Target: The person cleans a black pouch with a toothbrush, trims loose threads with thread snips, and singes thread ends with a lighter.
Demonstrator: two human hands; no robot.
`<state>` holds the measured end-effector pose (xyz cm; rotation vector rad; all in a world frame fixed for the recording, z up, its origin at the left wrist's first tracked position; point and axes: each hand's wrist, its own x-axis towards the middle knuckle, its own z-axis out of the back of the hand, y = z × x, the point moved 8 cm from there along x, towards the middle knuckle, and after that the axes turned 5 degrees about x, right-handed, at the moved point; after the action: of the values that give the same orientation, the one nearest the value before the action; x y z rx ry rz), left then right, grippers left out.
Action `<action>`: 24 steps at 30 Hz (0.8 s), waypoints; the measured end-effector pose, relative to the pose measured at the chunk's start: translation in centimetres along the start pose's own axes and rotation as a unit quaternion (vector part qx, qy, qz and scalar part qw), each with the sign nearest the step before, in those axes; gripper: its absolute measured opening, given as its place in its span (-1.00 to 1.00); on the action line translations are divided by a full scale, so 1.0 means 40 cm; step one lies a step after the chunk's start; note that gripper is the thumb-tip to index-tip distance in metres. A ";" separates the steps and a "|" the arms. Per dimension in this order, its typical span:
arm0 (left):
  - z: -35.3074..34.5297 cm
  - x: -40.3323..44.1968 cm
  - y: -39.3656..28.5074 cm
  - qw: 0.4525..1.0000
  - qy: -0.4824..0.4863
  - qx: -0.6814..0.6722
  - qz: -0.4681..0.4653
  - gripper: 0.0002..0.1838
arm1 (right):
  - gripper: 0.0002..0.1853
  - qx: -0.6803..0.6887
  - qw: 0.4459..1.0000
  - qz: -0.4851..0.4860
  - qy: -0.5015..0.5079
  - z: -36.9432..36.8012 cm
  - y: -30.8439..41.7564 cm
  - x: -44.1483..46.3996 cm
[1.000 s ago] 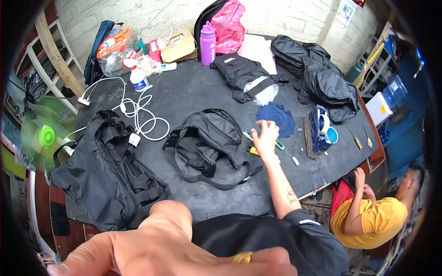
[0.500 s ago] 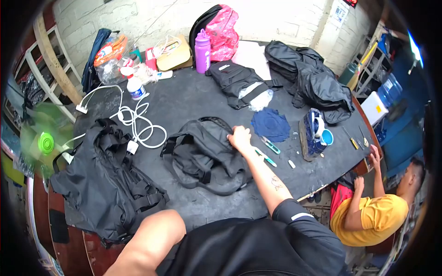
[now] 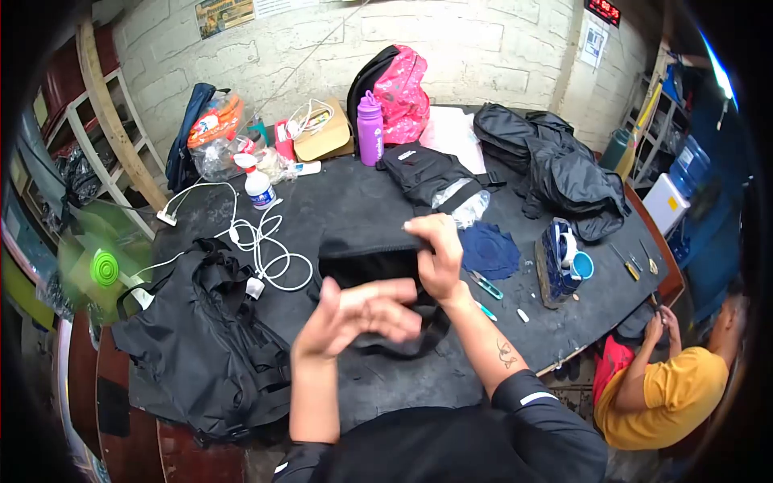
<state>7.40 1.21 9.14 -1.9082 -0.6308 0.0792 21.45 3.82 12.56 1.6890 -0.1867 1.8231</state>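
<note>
A black bag (image 3: 366,241) is held up off the table in front of me, its dark opening facing me. My right hand (image 3: 439,256) grips its upper right edge, fingers closed on the fabric. My left hand (image 3: 358,315) is in front of the opening, slightly blurred, fingers stretched out and apart. Whether its fingertips touch the bag I cannot tell. Just right of the bag lie a dark blue cloth (image 3: 489,251) and a teal-handled cutter (image 3: 486,285).
Another black bag (image 3: 201,338) lies at left beside a coiled white cable (image 3: 262,245). Farther back are a spray bottle (image 3: 258,190), a purple bottle (image 3: 369,133) and more black bags (image 3: 564,165). A person in a yellow shirt (image 3: 672,398) sits at right. A fan (image 3: 105,268) is at left.
My left hand has come into view in front of the black bag. The bag, flat on the table before, is now lifted by my right hand, opening toward me. The camera view has tilted up.
</note>
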 end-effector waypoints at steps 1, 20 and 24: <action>0.034 0.033 0.006 0.984 -0.077 -0.146 -0.071 -0.23 | -0.68 -0.022 0.996 0.085 0.029 0.003 0.048 0.002; 0.170 0.056 0.015 0.948 -0.231 -0.096 -0.196 -0.53 | -0.52 0.798 0.364 -0.465 -0.123 0.035 -0.146 -0.160; 0.182 0.034 0.051 0.955 -0.238 -0.041 -0.172 -0.56 | -0.57 0.690 0.466 -0.530 -0.163 0.038 -0.201 -0.199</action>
<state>6.91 7.38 4.60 -1.8374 -1.3012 0.3008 26.79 6.56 2.88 2.0252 2.2189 0.2971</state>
